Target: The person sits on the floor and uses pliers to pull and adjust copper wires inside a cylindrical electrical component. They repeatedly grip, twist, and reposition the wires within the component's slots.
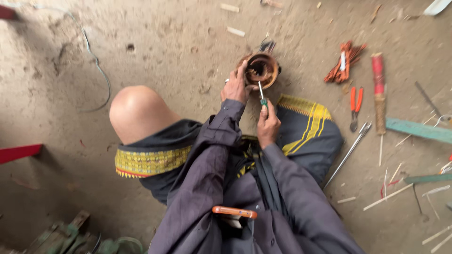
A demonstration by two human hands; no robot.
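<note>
Here we steady the round copper-wound coil (262,69) with our left hand (235,87) closed on its rim, while our right hand (267,123), clenched on a green-handled screwdriver (261,93), probes inside, needing careful, gentle levering next.

Bare floor (165,42) left of stator (262,69); pliers (355,107), sticks crowd right.

left hand (235,87) cupped, right hand (267,124) fisted
</note>
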